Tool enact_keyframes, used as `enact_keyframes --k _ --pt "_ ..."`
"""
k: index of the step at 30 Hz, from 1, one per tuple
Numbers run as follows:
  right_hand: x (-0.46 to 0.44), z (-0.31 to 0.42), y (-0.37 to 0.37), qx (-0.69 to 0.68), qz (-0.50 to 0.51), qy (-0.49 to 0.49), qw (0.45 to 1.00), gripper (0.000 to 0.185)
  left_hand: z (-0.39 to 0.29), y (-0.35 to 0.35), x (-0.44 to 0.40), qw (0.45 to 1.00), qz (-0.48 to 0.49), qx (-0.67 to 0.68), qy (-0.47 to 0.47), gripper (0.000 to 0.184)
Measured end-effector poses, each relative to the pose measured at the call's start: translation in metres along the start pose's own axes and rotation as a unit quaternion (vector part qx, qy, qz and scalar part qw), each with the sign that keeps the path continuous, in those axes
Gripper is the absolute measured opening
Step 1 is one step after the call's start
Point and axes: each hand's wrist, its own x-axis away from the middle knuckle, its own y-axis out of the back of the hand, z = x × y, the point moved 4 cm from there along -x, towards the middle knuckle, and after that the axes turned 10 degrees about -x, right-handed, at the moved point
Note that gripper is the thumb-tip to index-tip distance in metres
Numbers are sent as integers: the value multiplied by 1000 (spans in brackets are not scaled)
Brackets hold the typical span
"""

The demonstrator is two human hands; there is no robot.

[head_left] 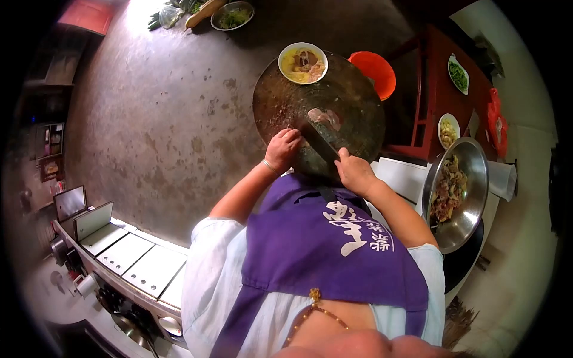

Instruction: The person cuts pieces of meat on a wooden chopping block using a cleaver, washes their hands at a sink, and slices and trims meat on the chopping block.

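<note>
My right hand (pixel 356 172) grips the handle of a dark-bladed kitchen knife (pixel 319 142), its blade slanting up and left over a round chopping board (pixel 358 110). Close to the blade's far end, my left hand (pixel 283 149) has its fingers curled together at the board's left edge. Whatever those fingers pinch, if anything, is hidden. A few pale pink pieces of raw meat (pixel 325 118) lie on the board just beyond the blade. At the board's far edge stands a white bowl (pixel 325 67) with raw meat in a yellowish mix.
An orange-red bucket (pixel 385 74) stands beyond the board's right side. To my right are a steel basin (pixel 474 197) of chopped meat, a bowl of peeled garlic-like pieces (pixel 449 131) and a dish of chopped greens (pixel 458 76). Vegetables and a bowl (pixel 233 17) sit on the floor ahead.
</note>
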Motion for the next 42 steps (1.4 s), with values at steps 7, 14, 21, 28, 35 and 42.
enact_keyframes --k 7,14,21,28,35,42 --pt "-31 5 -14 -42 -49 10 998 21 1 -2 -2 999 16 5 30 19" --pt "25 -38 34 -24 -255 0 967 26 -20 -8 -43 992 -9 117 54 17" --pt "49 -71 38 -83 -278 -48 956 32 -12 -31 -92 985 170 -2 14 25" --pt "54 -60 23 -69 -237 -16 969 24 11 -52 -91 979 160 29 127 12" --pt "49 -46 1 -132 -73 -27 988 23 21 -21 -54 962 100 65 244 8" --pt "43 -57 17 -83 -154 -73 982 24 15 -10 -47 991 99 41 82 26"
